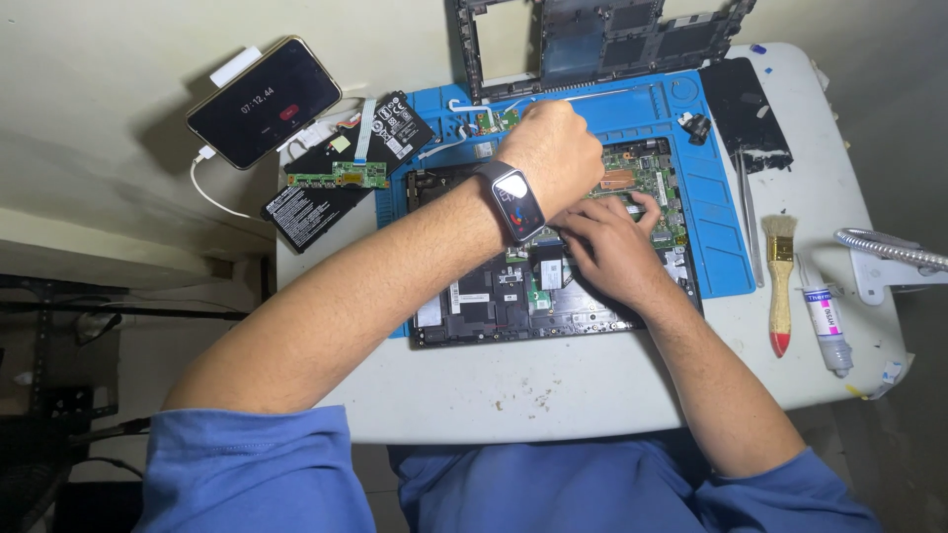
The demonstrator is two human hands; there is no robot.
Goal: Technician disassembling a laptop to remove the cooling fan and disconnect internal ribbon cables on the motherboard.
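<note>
An opened laptop base [494,306] lies on a blue work mat [716,237], its green circuit board [647,168] bare at the far right. My left hand [553,148] is curled in a fist above the board's far edge, a smartwatch [513,197] on the wrist. Whether it holds a tool I cannot tell; a thin rod [592,96] shows just beyond it. My right hand [607,242] rests on the laptop's middle, fingertips pressed to the board beneath the left fist.
A phone [265,99] on a white cable leans at the far left beside a black battery pack [395,126] and a small green board [341,176]. A laptop frame [602,39] stands behind the mat. Tweezers [749,212], a brush [780,281] and a paste syringe [825,321] lie at the right.
</note>
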